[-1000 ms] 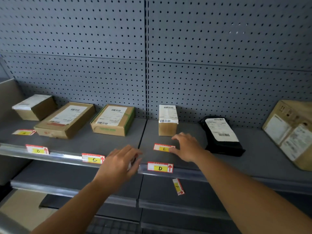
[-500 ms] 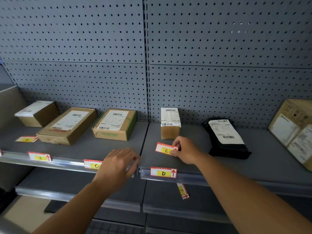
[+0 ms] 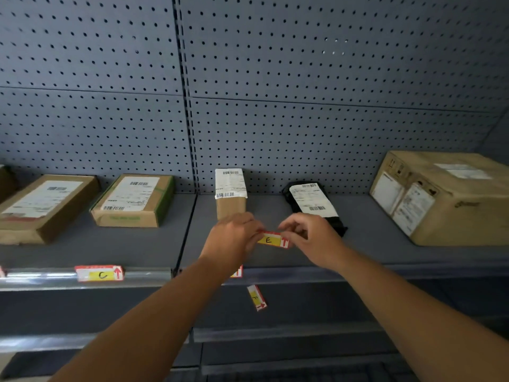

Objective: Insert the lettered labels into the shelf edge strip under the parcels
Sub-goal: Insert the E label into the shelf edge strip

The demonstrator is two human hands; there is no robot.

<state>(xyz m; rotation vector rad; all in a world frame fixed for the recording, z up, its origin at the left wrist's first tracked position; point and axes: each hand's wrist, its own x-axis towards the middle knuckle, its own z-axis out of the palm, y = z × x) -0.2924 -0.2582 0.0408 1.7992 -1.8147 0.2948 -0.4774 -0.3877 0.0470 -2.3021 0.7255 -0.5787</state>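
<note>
A red, white and yellow label marked E (image 3: 271,240) hangs above the shelf, in front of the small upright parcel (image 3: 230,193). My left hand (image 3: 234,239) pinches its left end and my right hand (image 3: 311,238) pinches its right end. The label marked C (image 3: 99,273) sits in the clear shelf edge strip (image 3: 148,274). My left forearm hides most of another label (image 3: 238,271) in the strip. A label marked F (image 3: 256,297) lies loose on the lower shelf.
Two flat cardboard parcels (image 3: 44,205) (image 3: 135,201) lie at the left, a black bag parcel (image 3: 314,205) right of centre, and a large box (image 3: 443,197) at the far right. A grey pegboard wall (image 3: 248,92) backs the shelf.
My right hand picked the E label up off the shelf. My left hand left the strip and came up to take the label's other end. The view shifted right.
</note>
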